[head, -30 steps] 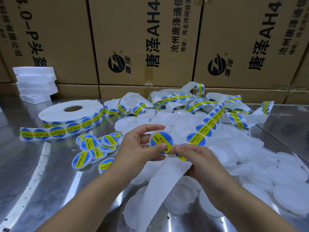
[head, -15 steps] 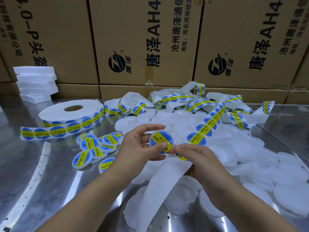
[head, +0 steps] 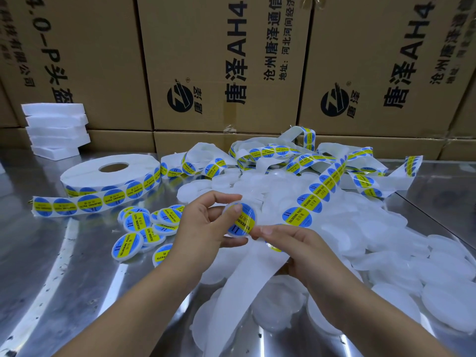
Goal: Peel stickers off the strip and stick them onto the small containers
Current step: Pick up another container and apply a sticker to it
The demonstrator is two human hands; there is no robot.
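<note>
A light, stiff container is pinched at its rim by the left fingers; the limp strip is gripped by the right fingers.

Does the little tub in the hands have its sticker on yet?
On. The tub in the left hand shows a blue-and-yellow sticker across its face.

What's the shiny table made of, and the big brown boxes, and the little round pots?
The table looks like polished metal, probably stainless steel: it mirrors the lights in streaks. The boxes look like matt brown cardboard, with taped seams and printed lettering. The unlabelled pots seem to be milky, half-see-through plastic, smooth and slightly glossy.
</note>
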